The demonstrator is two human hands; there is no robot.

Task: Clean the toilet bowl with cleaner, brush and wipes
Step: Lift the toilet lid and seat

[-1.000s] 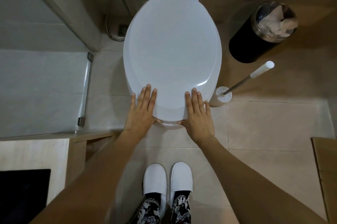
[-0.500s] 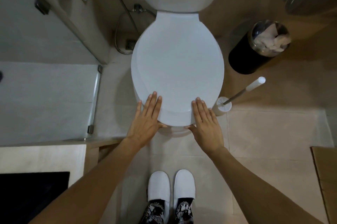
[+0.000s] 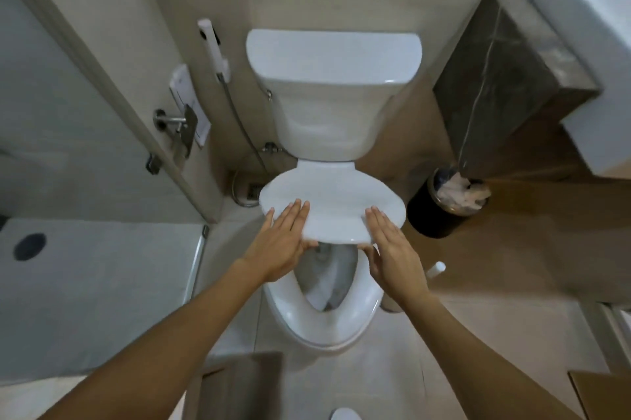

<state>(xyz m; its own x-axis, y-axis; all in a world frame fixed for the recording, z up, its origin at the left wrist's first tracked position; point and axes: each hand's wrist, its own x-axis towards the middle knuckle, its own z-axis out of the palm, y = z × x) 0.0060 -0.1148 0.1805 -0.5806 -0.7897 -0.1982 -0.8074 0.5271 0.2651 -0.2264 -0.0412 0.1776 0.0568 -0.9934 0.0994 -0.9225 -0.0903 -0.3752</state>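
Observation:
The white toilet stands in the middle of the head view. Its lid (image 3: 331, 201) is tilted partway up, and the seat (image 3: 327, 327) and the bowl (image 3: 324, 283) show beneath it. My left hand (image 3: 280, 249) holds the lid's front left edge, fingers flat on top and thumb underneath. My right hand (image 3: 392, 255) holds the front right edge the same way. The white handle of a toilet brush (image 3: 436, 269) sticks up just right of my right forearm, which hides its holder. No cleaner bottle or wipes are in view.
The cistern (image 3: 333, 78) is behind the lid. A black bin (image 3: 440, 214) with crumpled paper stands right of the toilet, under a grey vanity (image 3: 512, 78). A bidet sprayer (image 3: 213, 47) hangs on the left wall beside the glass shower partition. A cardboard box (image 3: 601, 395) lies at the lower right.
Both hands have raised the lid from closed to partway up, uncovering the seat and bowl. The view has tilted up, and the cistern and vanity now show.

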